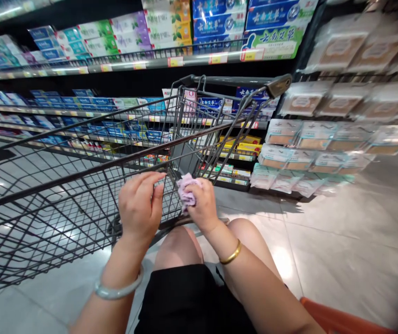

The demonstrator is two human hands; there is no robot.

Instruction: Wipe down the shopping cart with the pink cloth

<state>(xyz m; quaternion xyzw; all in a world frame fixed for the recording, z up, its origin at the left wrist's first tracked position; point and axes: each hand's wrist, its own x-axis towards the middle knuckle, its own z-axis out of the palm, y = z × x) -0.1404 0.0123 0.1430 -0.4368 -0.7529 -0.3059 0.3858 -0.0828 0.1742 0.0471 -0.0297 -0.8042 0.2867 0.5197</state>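
Observation:
A crumpled pale-purple cloth [187,193] is bunched in my right hand [202,202], with the thumb pressed over it. That wrist wears a gold bangle [231,253]. To its left, my left hand [139,202] is raised with the fingers curved and the thumb apart from them; nothing shows between them. A pale bangle [118,290] circles the left wrist. Both hands are above my knees, close in front of the wire side of a dark metal shopping cart [80,178]. Whether the left fingertips touch the wires I cannot tell.
Shelves [115,62] of boxed goods run behind the cart. Packaged items hang on a rack [306,144] at the right. The cart's handle [234,81] rises at the far side. An orange-red edge [341,317] shows at the lower right, above the tiled floor [345,236].

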